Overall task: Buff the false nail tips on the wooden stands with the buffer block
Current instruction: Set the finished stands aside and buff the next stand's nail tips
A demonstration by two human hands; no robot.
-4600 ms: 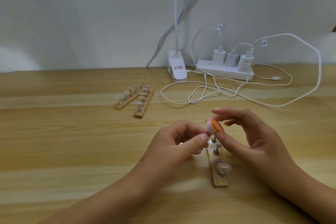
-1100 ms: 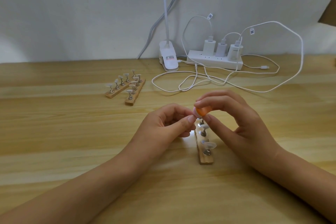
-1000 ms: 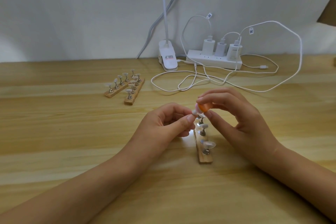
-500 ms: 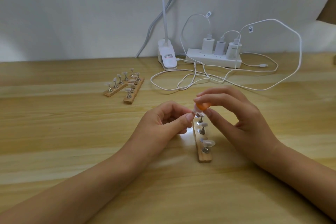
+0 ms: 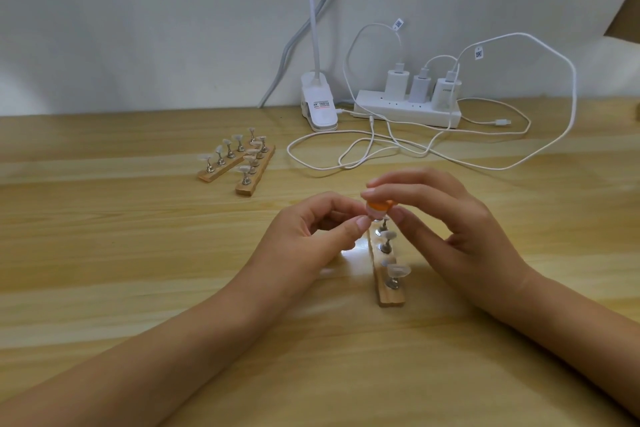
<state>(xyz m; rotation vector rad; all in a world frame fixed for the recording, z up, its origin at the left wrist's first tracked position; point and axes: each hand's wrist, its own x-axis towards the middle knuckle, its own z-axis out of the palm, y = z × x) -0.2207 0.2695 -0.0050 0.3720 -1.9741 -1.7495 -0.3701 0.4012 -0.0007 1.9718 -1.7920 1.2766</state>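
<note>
1. Block (image 5: 379,206): orange over pink, small. I log it pinched between the forefinger and thumb of the right hand (image 5: 450,229), with its underside on the far tip (image 5: 376,218) of the near stand (image 5: 390,293).
2. Right hand: grip narrow and closed on the block, the other fingers arched above it.
3. Left hand (image 5: 311,239): fingers curled, thumb and forefinger drawn together just beside the far tip. I cannot tell whether they actually hold it.
4. Near stand: a wooden strip lying between the two hands, running away from me. I see clear tips on metal posts along it, one at mid-strip (image 5: 388,235) and one at the near end (image 5: 398,270).
5. Two more stands (image 5: 221,170) (image 5: 256,175): well apart to the left rear, side by side and touching at their far ends, each with a row of tips.
6. Table (image 5: 104,253): pale wood that carries everything listed.
7. Back edge: a white lamp clip (image 5: 318,111), a power strip (image 5: 408,111) with three chargers plugged in, and white cables (image 5: 346,152) looped in front.
</note>
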